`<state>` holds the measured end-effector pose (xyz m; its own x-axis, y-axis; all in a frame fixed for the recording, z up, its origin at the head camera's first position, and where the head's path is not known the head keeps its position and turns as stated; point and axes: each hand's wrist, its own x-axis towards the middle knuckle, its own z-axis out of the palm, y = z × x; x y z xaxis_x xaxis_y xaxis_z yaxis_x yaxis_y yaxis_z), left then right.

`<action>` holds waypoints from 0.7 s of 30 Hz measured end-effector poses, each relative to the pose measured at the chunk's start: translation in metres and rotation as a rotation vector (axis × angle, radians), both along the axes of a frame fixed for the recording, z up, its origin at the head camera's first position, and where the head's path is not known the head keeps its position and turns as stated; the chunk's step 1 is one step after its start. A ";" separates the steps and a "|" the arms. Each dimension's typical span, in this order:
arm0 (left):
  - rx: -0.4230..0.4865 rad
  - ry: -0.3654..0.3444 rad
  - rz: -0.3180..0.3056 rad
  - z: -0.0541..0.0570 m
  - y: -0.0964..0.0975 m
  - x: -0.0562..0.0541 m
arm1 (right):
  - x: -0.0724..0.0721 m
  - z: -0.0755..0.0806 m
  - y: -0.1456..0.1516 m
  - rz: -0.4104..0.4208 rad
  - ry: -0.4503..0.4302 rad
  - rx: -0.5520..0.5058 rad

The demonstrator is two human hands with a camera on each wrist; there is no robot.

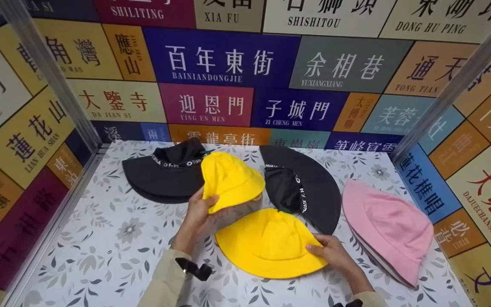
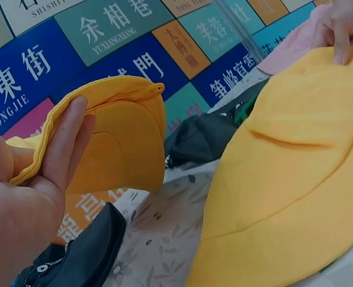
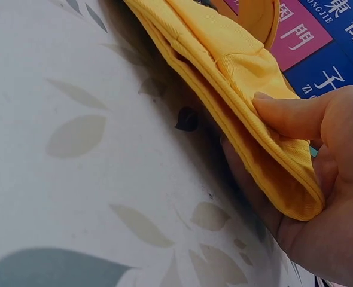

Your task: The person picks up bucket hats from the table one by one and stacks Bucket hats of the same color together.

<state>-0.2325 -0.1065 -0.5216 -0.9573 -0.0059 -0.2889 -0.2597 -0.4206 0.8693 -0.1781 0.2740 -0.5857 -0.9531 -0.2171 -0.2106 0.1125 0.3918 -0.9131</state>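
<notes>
In the head view my left hand (image 1: 198,213) pinches the brim of a smaller yellow bucket hat (image 1: 230,181), held up over the table. The left wrist view shows that brim between thumb and fingers, with the hat's inside (image 2: 125,143) facing the camera. My right hand (image 1: 335,253) grips the right edge of a second yellow bucket hat (image 1: 271,245), nearer the front. In the right wrist view the right thumb lies on top of this hat's folded brim (image 3: 242,113), the fingers beneath it. The second hat looks flattened and tilted just above the tabletop.
Behind the yellow hats lie two black bucket hats, one at left (image 1: 160,179) and one at right (image 1: 313,183), with white lettered bands. A pink bucket hat (image 1: 392,228) lies at the right. The table (image 1: 113,256) has a leaf-patterned cover; sign-printed panels (image 1: 228,55) enclose it.
</notes>
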 end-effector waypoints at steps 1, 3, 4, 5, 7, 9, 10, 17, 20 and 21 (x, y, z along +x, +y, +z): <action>-0.011 0.008 -0.003 0.001 0.000 0.000 | 0.000 0.000 0.000 -0.005 -0.003 0.006; -0.019 0.024 -0.016 0.004 0.001 0.001 | -0.001 0.000 -0.001 -0.012 -0.007 0.020; -0.026 0.030 -0.025 0.006 0.002 0.002 | -0.001 0.000 -0.001 -0.015 -0.008 0.026; -0.024 0.033 -0.035 0.007 0.002 0.002 | -0.001 0.000 -0.001 -0.017 -0.009 0.029; -0.014 0.046 -0.066 0.011 0.003 0.004 | -0.002 -0.001 -0.001 -0.015 -0.001 0.041; 0.015 0.058 -0.104 0.015 0.004 0.006 | -0.002 -0.001 -0.001 -0.009 0.001 0.033; 0.026 0.071 -0.127 0.016 0.004 0.008 | -0.002 -0.002 -0.001 -0.005 -0.001 0.026; 0.091 0.181 -0.318 0.026 0.005 0.020 | -0.004 -0.006 0.003 0.028 -0.026 -0.004; 0.107 0.219 -0.390 0.028 0.006 0.024 | -0.004 -0.004 0.002 0.030 -0.025 0.018; 0.108 0.239 -0.412 0.028 0.007 0.024 | -0.004 -0.004 0.002 0.025 -0.035 0.023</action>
